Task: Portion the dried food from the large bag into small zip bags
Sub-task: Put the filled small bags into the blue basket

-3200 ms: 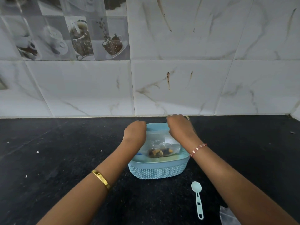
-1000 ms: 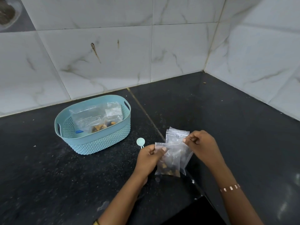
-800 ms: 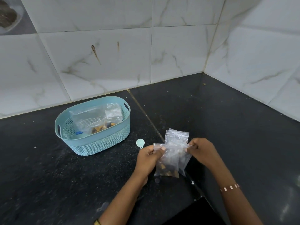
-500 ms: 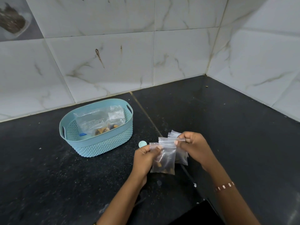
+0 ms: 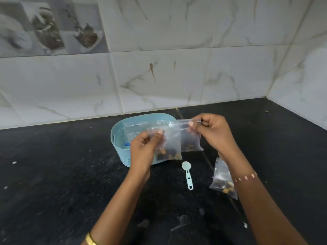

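My left hand (image 5: pixel 144 149) pinches the top corner of a small clear zip bag (image 5: pixel 170 145) with dark and yellow dried food at its bottom. My right hand (image 5: pixel 211 133) pinches the top of a second small filled zip bag (image 5: pixel 190 141) just behind and to the right of the first. Both bags hang above the counter in front of a light blue basket (image 5: pixel 120 138). The large clear bag (image 5: pixel 137 129) lies inside that basket, mostly hidden by my hands. A third small filled zip bag (image 5: pixel 222 179) lies on the counter, partly under my right wrist.
A light blue plastic scoop (image 5: pixel 187 174) lies on the black counter (image 5: pixel 53 174) in front of the basket, bowl pointing away from me. White marble-pattern tile walls (image 5: pixel 159 76) meet in a corner at the right. Small crumbs dot the counter.
My hands lifted the two small bags and carried them left, up in front of the basket. The view swung left. One small bag now lies on the counter by my right wrist.
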{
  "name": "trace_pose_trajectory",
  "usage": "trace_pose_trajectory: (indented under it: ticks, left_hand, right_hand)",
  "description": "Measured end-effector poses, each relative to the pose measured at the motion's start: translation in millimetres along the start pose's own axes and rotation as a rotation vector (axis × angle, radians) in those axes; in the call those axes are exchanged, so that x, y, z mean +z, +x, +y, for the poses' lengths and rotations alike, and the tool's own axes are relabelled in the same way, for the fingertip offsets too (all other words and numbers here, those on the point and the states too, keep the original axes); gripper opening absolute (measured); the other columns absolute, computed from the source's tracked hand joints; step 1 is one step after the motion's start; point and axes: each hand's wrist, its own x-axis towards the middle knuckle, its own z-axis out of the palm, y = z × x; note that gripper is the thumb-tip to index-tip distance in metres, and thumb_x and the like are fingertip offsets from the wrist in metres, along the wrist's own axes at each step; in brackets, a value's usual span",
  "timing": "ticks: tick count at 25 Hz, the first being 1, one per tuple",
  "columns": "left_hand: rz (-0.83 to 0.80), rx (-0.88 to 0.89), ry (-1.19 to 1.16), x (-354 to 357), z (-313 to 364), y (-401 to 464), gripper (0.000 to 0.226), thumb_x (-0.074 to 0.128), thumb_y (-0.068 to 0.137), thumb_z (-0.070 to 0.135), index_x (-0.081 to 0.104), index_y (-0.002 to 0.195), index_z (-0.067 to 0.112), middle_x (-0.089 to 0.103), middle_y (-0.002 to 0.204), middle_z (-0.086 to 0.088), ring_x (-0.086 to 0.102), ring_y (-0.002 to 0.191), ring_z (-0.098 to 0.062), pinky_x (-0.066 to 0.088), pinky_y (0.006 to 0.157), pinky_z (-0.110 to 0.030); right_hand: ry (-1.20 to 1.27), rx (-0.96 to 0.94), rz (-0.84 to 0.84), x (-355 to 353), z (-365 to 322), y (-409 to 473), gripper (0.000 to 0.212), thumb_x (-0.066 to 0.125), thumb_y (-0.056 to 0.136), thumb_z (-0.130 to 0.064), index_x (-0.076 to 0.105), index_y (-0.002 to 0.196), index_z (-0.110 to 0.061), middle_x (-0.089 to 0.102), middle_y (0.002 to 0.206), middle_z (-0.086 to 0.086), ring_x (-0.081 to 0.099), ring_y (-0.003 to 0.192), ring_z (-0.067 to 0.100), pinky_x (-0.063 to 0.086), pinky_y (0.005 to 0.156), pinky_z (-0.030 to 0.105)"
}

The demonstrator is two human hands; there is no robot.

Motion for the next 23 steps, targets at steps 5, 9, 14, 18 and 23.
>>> trace_pose_trajectory:
  ticks: [5, 9, 14, 18, 23]
  left_hand:
    - [0.141, 0.139, 0.058, -31.2, 27.1, 37.7, 0.009, 0.064, 0.084, 0.013, 0.068, 0.076, 0.015, 0.068, 0.067, 0.0, 0.062, 0.068, -0.015, 0.053, 0.077, -0.035]
    - [0.205, 0.153, 0.223, -49.1, 23.5, 66.7, 0.016, 0.066, 0.083, 0.013, 0.068, 0.069, 0.019, 0.068, 0.068, -0.002, 0.064, 0.07, -0.02, 0.054, 0.078, -0.039]
    - [0.127, 0.105, 0.775, -58.3, 5.4, 94.3, 0.01, 0.063, 0.081, 0.008, 0.07, 0.088, 0.008, 0.069, 0.083, -0.008, 0.066, 0.083, -0.025, 0.053, 0.079, -0.031]
    - [-0.008, 0.004, 1.177, -58.0, -1.2, 110.9, 0.018, 0.055, 0.082, 0.007, 0.07, 0.091, 0.003, 0.07, 0.098, -0.013, 0.063, 0.095, -0.027, 0.05, 0.084, -0.03]
    - [-0.067, -0.024, 1.421, -58.1, -2.2, 119.5, 0.021, 0.05, 0.086, 0.005, 0.068, 0.096, 0.003, 0.068, 0.103, -0.013, 0.063, 0.096, -0.029, 0.052, 0.086, -0.035]
  right_hand:
    - [-0.012, -0.067, -0.077, 38.7, -13.1, 50.5, 0.016, 0.064, 0.083, -0.007, 0.064, 0.073, -0.019, 0.068, 0.058, -0.005, 0.06, 0.052, 0.006, 0.051, 0.055, 0.015]
    - [-0.132, -0.051, -0.143, 68.8, 3.0, 83.8, 0.006, 0.062, 0.083, -0.005, 0.064, 0.079, -0.008, 0.066, 0.066, -0.001, 0.058, 0.045, -0.003, 0.046, 0.049, 0.013]
    - [-0.37, 0.054, -0.308, 93.9, 35.1, 103.6, 0.008, 0.058, 0.084, 0.0, 0.064, 0.086, 0.005, 0.065, 0.065, 0.002, 0.058, 0.048, 0.008, 0.048, 0.051, 0.019]
    - [-0.568, 0.165, -0.54, 102.1, 50.3, 110.8, 0.018, 0.05, 0.084, 0.005, 0.061, 0.078, -0.007, 0.065, 0.065, 0.003, 0.058, 0.052, 0.015, 0.047, 0.047, 0.02]
    - [-0.793, 0.115, -0.526, 104.1, 62.7, 119.6, 0.015, 0.055, 0.083, 0.003, 0.065, 0.078, -0.007, 0.066, 0.077, 0.006, 0.06, 0.063, 0.019, 0.049, 0.06, 0.027]
